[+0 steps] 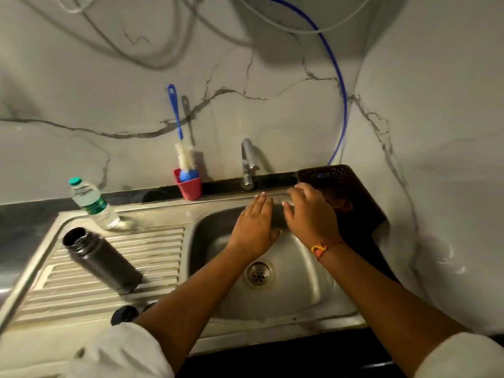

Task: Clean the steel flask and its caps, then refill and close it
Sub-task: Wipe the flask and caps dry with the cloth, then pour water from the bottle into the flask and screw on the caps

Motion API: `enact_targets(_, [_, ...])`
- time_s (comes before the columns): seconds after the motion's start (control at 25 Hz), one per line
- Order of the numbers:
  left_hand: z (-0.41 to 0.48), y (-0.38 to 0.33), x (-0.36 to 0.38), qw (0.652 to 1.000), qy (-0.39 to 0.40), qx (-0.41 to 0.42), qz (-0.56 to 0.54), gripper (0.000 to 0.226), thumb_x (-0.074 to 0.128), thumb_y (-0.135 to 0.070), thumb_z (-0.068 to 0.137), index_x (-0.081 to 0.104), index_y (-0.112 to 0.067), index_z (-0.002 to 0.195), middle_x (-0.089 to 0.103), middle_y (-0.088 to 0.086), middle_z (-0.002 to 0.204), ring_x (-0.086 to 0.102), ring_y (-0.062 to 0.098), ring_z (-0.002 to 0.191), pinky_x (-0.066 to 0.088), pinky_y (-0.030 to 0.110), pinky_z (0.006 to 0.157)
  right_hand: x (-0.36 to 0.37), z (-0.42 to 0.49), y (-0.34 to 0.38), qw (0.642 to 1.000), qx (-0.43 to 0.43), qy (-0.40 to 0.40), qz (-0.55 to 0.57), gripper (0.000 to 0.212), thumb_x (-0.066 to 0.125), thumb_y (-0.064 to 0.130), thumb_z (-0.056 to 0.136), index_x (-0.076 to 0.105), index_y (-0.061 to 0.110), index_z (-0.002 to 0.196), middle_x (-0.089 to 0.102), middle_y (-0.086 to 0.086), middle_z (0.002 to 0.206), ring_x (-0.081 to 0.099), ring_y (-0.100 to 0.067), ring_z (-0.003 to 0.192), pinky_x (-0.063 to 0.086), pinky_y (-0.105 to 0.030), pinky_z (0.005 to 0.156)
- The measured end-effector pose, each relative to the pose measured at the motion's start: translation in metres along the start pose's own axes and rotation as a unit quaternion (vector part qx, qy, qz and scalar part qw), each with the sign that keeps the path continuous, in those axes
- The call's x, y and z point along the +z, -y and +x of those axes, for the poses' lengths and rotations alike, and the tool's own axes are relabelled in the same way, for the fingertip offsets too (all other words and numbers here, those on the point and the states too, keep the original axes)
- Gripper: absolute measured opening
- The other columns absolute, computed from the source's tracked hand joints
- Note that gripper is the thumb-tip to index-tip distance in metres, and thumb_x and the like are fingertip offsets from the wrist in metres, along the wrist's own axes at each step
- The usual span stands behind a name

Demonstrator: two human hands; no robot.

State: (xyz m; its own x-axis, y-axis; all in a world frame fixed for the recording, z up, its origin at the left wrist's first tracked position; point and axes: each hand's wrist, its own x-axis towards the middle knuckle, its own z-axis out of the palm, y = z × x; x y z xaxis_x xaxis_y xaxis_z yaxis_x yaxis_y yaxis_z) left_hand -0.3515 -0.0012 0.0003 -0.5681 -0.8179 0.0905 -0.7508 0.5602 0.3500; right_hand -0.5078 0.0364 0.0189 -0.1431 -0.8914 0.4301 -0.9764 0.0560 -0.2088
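The dark steel flask (102, 260) stands uncapped on the ribbed drainboard (152, 257), left of the sink basin (297, 285). A dark cap (125, 314) lies at the drainboard's front edge, partly hidden by my left sleeve. My left hand (255, 227) hovers over the basin with straight fingers, holding nothing. My right hand (309, 214) is beside it, fingers relaxed and slightly bent, near the basin's back rim below the tap (248, 162). No water is visibly running.
A plastic water bottle (92, 204) with a green cap stands at the drainboard's back. A red cup (189, 186) holds a blue-handled bottle brush (180, 137). A dark brown basket (343, 192) sits right of the sink against the marble wall.
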Motion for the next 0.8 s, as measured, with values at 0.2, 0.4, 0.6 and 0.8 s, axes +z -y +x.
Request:
enact_targets(0.2, [-0.06,0.052,-0.071,0.989,-0.114,0.0,0.093,0.067,0.065,-0.041,0.096,0.039,-0.022,0.154,0.026,0.01,0.167,0.019,0.029,0.155,0.008,0.041,0.121,-0.007,0.003,0.117,0.994,-0.054,0.01,0.09,0.038,0.062,0.032,0.092,0.062,0.014,0.125,0.059,-0.008,0.129,0.059,-0.026,0.112,0.053,-0.036,0.085])
enact_targets(0.4, [-0.119,0.117,-0.145,0.965,-0.234,-0.03,0.118,0.053,0.077,-0.029,0.087,0.061,-0.02,0.137,0.045,0.014,0.156,0.037,0.035,0.147,0.03,0.05,0.118,-0.002,0.021,0.233,0.961,-0.054,0.062,0.263,0.034,0.06,0.03,0.094,0.06,0.018,0.126,0.059,-0.003,0.126,0.06,-0.021,0.11,0.053,-0.034,0.091])
enact_targets(0.6, [-0.173,0.195,-0.194,0.949,-0.276,-0.125,0.084,0.034,0.077,-0.022,0.089,0.07,-0.017,0.121,0.047,0.013,0.155,0.043,0.035,0.143,0.036,0.051,0.115,0.016,0.028,0.324,0.928,-0.03,0.123,0.351,0.019,0.059,0.036,0.096,0.063,0.022,0.108,0.063,0.004,0.108,0.059,-0.011,0.097,0.051,-0.025,0.08])
enact_targets(0.8, [-0.184,0.284,-0.204,0.934,-0.275,-0.222,-0.056,0.042,0.075,-0.022,0.091,0.061,-0.013,0.129,0.057,0.009,0.14,0.055,0.029,0.126,0.043,0.032,0.1,0.044,0.033,0.368,0.932,-0.012,0.154,0.328,0.022,0.061,0.035,0.094,0.067,0.02,0.109,0.065,-0.001,0.115,0.063,-0.016,0.101,0.05,-0.025,0.081])
